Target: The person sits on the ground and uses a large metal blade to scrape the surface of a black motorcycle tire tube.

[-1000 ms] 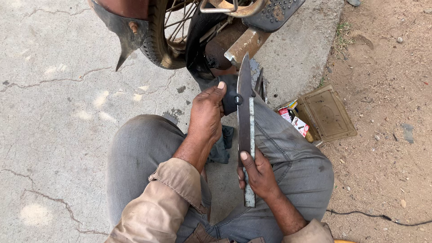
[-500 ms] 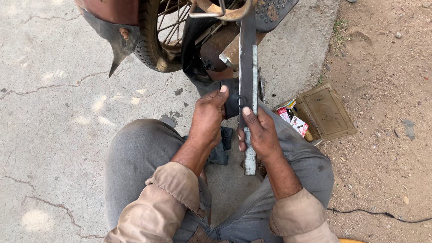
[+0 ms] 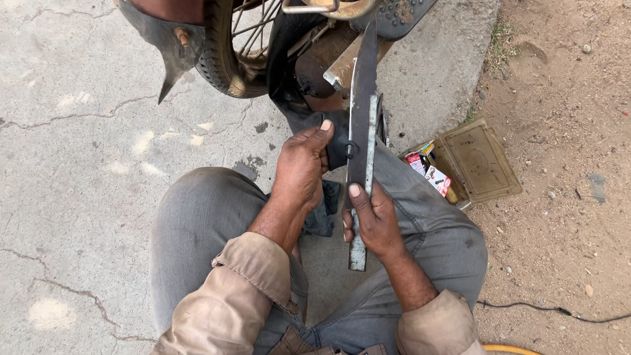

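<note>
I squat on a concrete floor with grey trousers. My right hand [image 3: 371, 220] grips a long flat metal file [image 3: 361, 151], thumb pressed on its face; the file points away from me toward a wheel. My left hand [image 3: 301, 167] holds a black rubber inner tube [image 3: 335, 141], which drapes down from the wheel and lies under the file. Where the file meets the rubber is partly hidden by my fingers.
A spoked wheel with a tyre [image 3: 220, 52] and a rusty mudguard [image 3: 167, 39] stands ahead. An open box [image 3: 480, 161] with small packets lies right of my knee on the kerb edge. Bare dirt lies to the right, with a thin black cable [image 3: 552, 309].
My right hand has slid the file forward toward the wheel and then slightly back. My left hand stays on the rubber tube.
</note>
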